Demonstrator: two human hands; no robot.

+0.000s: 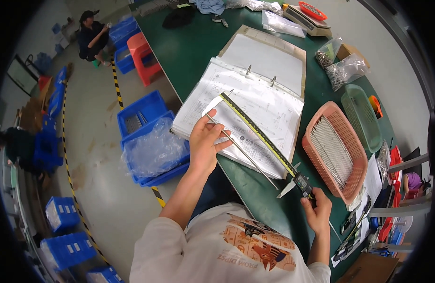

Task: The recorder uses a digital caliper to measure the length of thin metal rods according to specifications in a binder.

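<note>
Pinched in the fingers of my left hand (205,141) is a thin metal rod (248,156), slanting from upper left to lower right. My right hand (317,210) grips a long digital caliper (260,134) by its slider end, its black-and-yellow beam reaching up and left. Rod and caliper run roughly side by side; the rod's lower end lies near the caliper's jaws. Beneath them an open ring binder (198,101) shows a printed drawing in a clear sleeve. Many similar rods (330,151) fill a pink basket (312,160) right of the binder.
A green basket (363,118) and bags of small metal parts (345,70) stand at the right. A scale (305,21) carries a red dish (313,10). Blue crates (142,111) and a red stool (144,59) are left of the green table (175,56). Another person (92,37) crouches far left.
</note>
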